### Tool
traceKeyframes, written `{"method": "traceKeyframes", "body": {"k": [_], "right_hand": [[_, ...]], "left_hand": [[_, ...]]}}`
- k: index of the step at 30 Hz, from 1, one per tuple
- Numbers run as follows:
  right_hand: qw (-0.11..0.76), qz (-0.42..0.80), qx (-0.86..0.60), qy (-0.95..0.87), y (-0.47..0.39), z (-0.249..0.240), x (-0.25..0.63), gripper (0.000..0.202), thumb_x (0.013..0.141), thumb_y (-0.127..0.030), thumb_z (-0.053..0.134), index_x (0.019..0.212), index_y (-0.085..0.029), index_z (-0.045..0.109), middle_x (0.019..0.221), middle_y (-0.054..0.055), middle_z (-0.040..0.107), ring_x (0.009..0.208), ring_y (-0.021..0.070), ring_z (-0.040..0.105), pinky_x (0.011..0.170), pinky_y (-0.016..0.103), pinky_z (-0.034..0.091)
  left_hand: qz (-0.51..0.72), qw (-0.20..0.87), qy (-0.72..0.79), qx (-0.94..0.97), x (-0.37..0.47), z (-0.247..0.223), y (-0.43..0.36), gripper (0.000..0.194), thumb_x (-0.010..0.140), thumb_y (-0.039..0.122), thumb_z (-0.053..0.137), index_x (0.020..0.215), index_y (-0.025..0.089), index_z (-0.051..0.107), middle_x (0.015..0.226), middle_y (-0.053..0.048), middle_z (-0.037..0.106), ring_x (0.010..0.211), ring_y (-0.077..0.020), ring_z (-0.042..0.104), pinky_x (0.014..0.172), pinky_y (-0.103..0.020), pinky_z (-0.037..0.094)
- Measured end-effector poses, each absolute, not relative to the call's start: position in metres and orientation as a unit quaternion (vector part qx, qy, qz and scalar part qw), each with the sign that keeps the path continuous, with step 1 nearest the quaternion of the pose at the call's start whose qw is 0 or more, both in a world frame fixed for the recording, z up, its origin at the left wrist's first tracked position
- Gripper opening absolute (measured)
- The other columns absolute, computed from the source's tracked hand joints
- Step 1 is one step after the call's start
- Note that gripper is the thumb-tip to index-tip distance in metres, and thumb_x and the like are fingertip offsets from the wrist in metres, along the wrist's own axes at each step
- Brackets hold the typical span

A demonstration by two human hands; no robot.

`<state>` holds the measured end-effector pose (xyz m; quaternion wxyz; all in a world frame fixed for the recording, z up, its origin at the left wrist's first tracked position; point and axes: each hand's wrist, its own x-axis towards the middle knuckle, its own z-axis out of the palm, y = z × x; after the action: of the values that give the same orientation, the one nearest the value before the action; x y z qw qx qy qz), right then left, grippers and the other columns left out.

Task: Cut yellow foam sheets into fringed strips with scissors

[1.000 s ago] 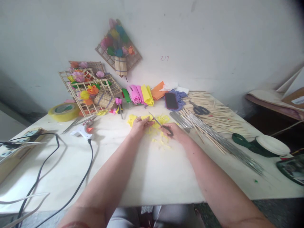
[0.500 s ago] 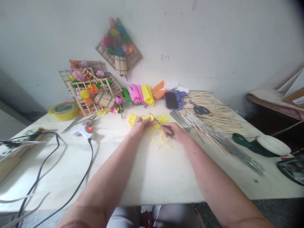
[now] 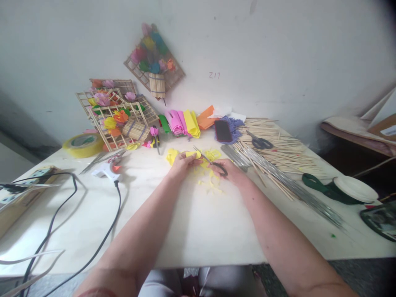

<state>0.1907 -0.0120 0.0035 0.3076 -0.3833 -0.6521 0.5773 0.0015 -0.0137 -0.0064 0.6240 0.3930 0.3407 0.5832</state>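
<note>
Pinched in my left hand (image 3: 182,163) is a small piece of yellow paper (image 3: 194,153). My right hand (image 3: 230,172) grips dark-handled scissors (image 3: 220,168) by the loops. Their blades point up and left, close against the paper's right side; whether they touch it I cannot tell. Yellow paper scraps (image 3: 213,155) and thin trimmings lie on the white table under and between both hands. More yellow pieces (image 3: 172,156) lie just beyond my left hand, partly covered by it.
Left are a glue gun (image 3: 107,170), a tape roll (image 3: 83,144), a power strip (image 3: 31,185) and cords. Flower lattices (image 3: 117,115) and paper rolls (image 3: 182,122) stand behind. Right are a phone (image 3: 223,131), wooden sticks (image 3: 287,154), wires (image 3: 291,189), spare scissors (image 3: 260,141) and green ribbon (image 3: 318,185).
Both hands stay almost in the same place, with the paper and scissors still held. The scissors and paper have shifted only very slightly.
</note>
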Motion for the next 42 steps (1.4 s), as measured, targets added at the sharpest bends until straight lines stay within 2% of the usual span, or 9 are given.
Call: {"method": "traceKeyframes", "body": {"k": [16, 30, 38, 42], "right_hand": [[0.305, 0.584, -0.376, -0.651, -0.008, 0.000, 0.190, 0.025, 0.066, -0.038, 0.063, 0.070, -0.013, 0.059, 0.041, -0.008, 0.039, 0.032, 0.0032, 0.028, 0.031, 0.019, 0.019], [0.312, 0.586, -0.395, -0.635, -0.008, -0.003, 0.186, 0.030, 0.065, -0.040, 0.064, 0.075, -0.012, 0.060, 0.040, -0.008, 0.038, 0.031, 0.0034, 0.029, 0.030, 0.018, 0.021], [0.311, 0.583, -0.399, -0.636, -0.012, -0.002, 0.185, 0.030, 0.064, -0.040, 0.065, 0.074, -0.013, 0.060, 0.041, -0.008, 0.040, 0.032, 0.0039, 0.030, 0.031, 0.019, 0.023], [0.309, 0.583, -0.398, -0.637, -0.012, -0.001, 0.187, 0.028, 0.065, -0.041, 0.063, 0.073, -0.014, 0.058, 0.041, -0.008, 0.042, 0.031, 0.0040, 0.031, 0.031, 0.019, 0.023]], "left_hand": [[0.602, 0.613, 0.343, 0.379, 0.001, -0.006, -0.013, 0.023, 0.062, 0.025, 0.070, 0.077, 0.010, 0.062, 0.070, -0.008, 0.068, 0.065, -0.0186, 0.065, 0.070, -0.030, 0.051], [0.596, 0.627, 0.331, 0.377, 0.001, -0.008, -0.010, 0.025, 0.060, 0.024, 0.072, 0.077, 0.009, 0.062, 0.067, -0.007, 0.067, 0.065, -0.0182, 0.065, 0.071, -0.031, 0.050], [0.627, 0.613, 0.341, 0.338, 0.002, -0.009, -0.009, 0.022, 0.058, 0.022, 0.073, 0.062, 0.011, 0.054, 0.061, -0.005, 0.064, 0.065, -0.0165, 0.064, 0.072, -0.031, 0.049], [0.621, 0.618, 0.336, 0.346, 0.001, -0.008, -0.011, 0.021, 0.060, 0.022, 0.072, 0.066, 0.010, 0.056, 0.061, -0.005, 0.063, 0.064, -0.0161, 0.064, 0.071, -0.032, 0.050]]}}
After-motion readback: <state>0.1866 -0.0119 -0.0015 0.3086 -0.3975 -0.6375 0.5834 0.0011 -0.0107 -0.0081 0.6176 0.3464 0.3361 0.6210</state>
